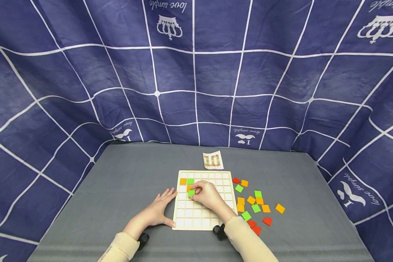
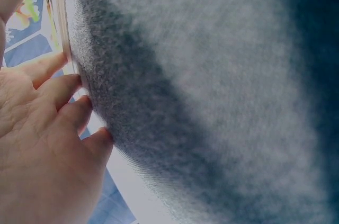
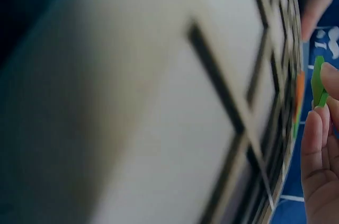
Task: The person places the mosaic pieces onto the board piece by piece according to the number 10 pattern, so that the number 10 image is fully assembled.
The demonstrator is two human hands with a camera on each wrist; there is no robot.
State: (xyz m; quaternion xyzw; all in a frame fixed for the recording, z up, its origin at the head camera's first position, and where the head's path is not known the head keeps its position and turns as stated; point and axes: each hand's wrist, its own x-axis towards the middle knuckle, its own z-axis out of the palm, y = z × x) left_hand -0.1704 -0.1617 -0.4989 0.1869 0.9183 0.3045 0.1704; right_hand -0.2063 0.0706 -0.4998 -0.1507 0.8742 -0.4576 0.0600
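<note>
Over the pale wooden grid board [image 1: 196, 213], my right hand [image 1: 207, 194] pinches a green square tile [image 1: 191, 193] between thumb and fingers. The right wrist view shows that green tile [image 3: 317, 82] tilted on edge in the fingertips. An orange tile [image 1: 183, 181] and another green tile [image 1: 190, 181] lie side by side in the upper left cells. Below them sits a second orange tile [image 1: 188, 188], partly hidden by the fingers. My left hand [image 1: 155, 211] rests with spread fingers at the board's left edge, thumb at its lower corner.
Several loose green, orange and red tiles [image 1: 255, 208] lie scattered right of the board on the grey table [image 1: 134, 174]. Behind the board lies a printed pattern card [image 1: 213, 160]. A blue curtain [image 1: 216, 72] with white lines hangs around the table's back and sides.
</note>
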